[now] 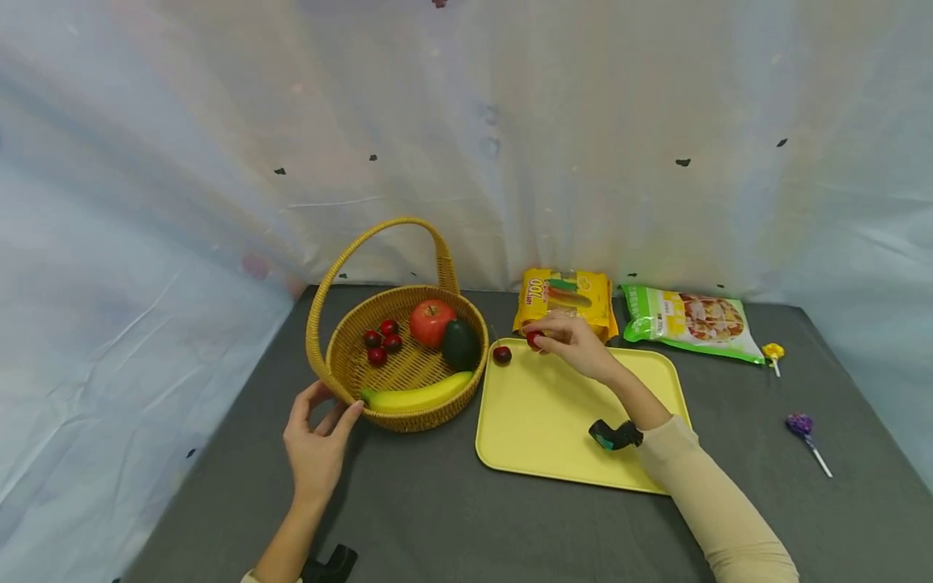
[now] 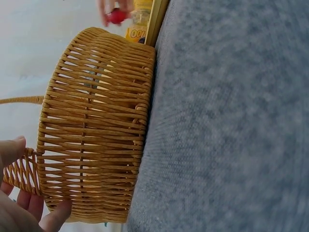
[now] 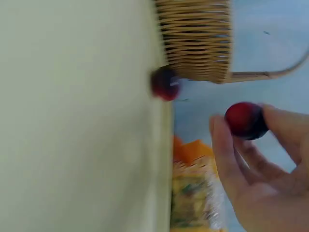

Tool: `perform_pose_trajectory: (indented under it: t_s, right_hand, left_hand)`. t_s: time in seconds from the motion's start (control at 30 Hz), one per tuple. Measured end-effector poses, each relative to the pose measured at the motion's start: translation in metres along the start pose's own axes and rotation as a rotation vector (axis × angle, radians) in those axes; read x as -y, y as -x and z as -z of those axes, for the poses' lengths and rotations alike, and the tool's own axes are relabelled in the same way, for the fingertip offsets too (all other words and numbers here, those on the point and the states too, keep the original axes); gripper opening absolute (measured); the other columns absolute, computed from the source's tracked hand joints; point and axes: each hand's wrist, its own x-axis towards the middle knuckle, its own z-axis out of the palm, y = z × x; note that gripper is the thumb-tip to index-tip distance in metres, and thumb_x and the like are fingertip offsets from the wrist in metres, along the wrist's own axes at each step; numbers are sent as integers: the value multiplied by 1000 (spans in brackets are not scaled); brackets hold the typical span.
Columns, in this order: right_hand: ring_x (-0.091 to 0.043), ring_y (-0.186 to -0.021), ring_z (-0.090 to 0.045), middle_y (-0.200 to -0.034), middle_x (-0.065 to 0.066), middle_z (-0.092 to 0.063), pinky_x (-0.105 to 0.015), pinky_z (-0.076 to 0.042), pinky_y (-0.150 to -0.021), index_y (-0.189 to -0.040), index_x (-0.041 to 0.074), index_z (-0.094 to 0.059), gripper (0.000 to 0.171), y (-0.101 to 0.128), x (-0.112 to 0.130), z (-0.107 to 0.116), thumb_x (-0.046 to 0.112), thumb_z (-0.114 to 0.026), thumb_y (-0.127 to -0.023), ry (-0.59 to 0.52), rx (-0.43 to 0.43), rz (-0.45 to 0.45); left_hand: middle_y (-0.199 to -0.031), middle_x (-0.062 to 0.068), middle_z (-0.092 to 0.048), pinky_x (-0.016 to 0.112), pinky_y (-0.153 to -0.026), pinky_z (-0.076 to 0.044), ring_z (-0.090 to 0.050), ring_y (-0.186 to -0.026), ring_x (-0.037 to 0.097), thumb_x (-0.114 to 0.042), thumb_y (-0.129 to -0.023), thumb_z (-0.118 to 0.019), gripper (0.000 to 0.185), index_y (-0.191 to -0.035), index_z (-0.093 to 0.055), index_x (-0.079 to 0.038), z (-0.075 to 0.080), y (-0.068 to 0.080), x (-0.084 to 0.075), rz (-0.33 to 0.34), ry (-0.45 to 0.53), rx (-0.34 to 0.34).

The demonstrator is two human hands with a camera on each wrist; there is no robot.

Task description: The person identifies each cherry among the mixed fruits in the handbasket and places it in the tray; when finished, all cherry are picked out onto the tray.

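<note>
Cherry [image 1: 534, 338] pinched in our right grip [image 1: 572, 344] above tray [image 1: 554, 421]; another cherry [image 1: 501, 354] lies at its corner, three remain in basket [image 1: 408, 421]. Left grip [image 1: 317, 441] touches the rim, fingers relaxed.

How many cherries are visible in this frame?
5: three in the basket at and, with a possible fourth at; one on the tray corner at; one pinched in the right hand at. Others may be hidden.

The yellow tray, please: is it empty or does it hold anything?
Nearly empty: the tray holds one cherry at its far corner; the right hand holds another above it.
</note>
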Motion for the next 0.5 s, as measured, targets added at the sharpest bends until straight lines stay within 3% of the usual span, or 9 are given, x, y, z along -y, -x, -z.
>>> perform_pose_trajectory:
  t_s: [0.17, 0.37, 0.5]
  right_hand:
    - [-33, -96, -64, -112, -19, -64, -37, -61, -80, -122, -8, -65, 35, 9, -11, 0, -2, -74, -88, 287, -11, -19]
    - [-24, -80, -55, -97, -13, -61, -33, -52, -67, -111, -7, -70, 33, 11, -16, -3, -1, -81, -80, 549, 22, -25]
    - [-22, -78, -53, -96, -12, -62, -35, -51, -67, -106, -5, -71, 31, 12, -18, -6, 3, -83, -79, 670, 5, -31]
  left_hand:
    - [-116, 18, -58, 27, -91, -58, -57, -110, 24, 21, -78, -73, 50, -125, -59, 10, 2, -1, 3, 12, 1, -3]
    - [-116, 19, -58, 27, -91, -58, -58, -110, 22, 21, -78, -73, 50, -125, -58, 12, 1, 0, 3, 21, 0, -1]
    - [-115, 19, -58, 27, -90, -58, -58, -110, 22, 24, -77, -72, 51, -124, -57, 15, 0, 0, 2, 21, 3, -5]
